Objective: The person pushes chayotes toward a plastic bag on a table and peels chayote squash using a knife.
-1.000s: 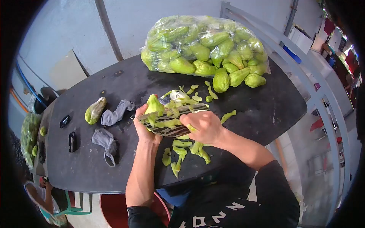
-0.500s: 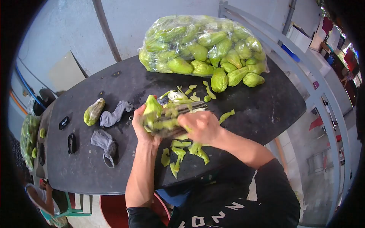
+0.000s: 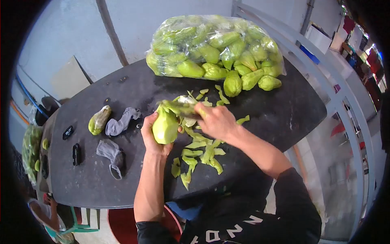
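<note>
My left hand (image 3: 152, 138) is wrapped round a chayote (image 3: 165, 128), whose lower side is pale and peeled. My right hand (image 3: 216, 122) is closed on a knife (image 3: 187, 111); its dark blade lies against the top of the chayote, and its handle is mostly hidden in my fist. A strip of green skin (image 3: 172, 106) hangs along the blade. Below and beside my hands, several chayote peelings (image 3: 195, 144) are scattered on the dark table (image 3: 89, 179). Part of a whitish thing (image 3: 185, 99) shows behind the knife; I cannot make out what it is.
A clear plastic bag of chayotes (image 3: 211, 53) stands at the back, with several spilling from its mouth. To the left lie another chayote (image 3: 99, 120), two grey socks (image 3: 109, 151) and black objects (image 3: 76, 154). Below is a red tub (image 3: 122, 223); a metal railing (image 3: 341, 101) runs right.
The knife has swept up to the top of the chayote, with a skin strip along it. The chayote has turned, showing its peeled side. Both hands keep their hold.
</note>
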`<action>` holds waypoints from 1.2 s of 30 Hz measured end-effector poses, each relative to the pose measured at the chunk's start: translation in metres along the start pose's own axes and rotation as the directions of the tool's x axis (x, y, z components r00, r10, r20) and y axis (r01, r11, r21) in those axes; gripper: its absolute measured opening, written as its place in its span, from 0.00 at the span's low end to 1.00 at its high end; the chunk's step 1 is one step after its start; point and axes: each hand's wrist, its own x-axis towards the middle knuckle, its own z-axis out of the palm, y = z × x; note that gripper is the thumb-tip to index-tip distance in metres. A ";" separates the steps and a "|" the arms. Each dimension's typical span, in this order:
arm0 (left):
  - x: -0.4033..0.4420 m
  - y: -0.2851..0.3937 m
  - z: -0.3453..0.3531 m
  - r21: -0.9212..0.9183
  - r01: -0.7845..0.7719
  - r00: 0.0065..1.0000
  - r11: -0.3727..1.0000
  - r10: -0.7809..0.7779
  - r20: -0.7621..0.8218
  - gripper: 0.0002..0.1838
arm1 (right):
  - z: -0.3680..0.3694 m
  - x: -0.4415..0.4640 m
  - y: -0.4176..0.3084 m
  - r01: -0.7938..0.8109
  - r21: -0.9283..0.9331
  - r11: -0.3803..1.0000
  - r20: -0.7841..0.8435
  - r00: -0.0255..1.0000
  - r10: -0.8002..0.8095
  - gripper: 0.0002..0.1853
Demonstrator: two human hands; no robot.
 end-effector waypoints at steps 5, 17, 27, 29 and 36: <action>0.006 -0.001 0.002 -0.121 0.026 0.997 0.992 -0.035 -0.070 0.23 | -0.009 -0.003 0.012 -0.131 -0.010 0.991 0.138 0.982 0.131 0.19; 0.006 0.004 -0.005 -0.162 0.006 0.979 0.987 -0.039 -0.202 0.24 | 0.001 -0.008 -0.017 0.286 -0.071 0.955 -0.133 0.947 -0.294 0.17; 0.007 -0.001 -0.004 -0.222 -0.011 0.992 0.975 -0.017 -0.125 0.28 | 0.000 -0.008 -0.020 0.277 -0.018 0.961 -0.157 0.948 -0.276 0.17; 0.001 0.000 0.007 -0.166 -0.028 0.996 0.986 0.013 -0.091 0.27 | 0.001 -0.007 -0.015 0.209 0.014 0.978 -0.123 0.971 -0.206 0.14; 0.002 -0.001 0.005 -0.161 -0.056 0.994 0.985 0.040 -0.101 0.26 | -0.006 -0.006 -0.021 0.190 0.021 0.982 -0.127 0.974 -0.186 0.16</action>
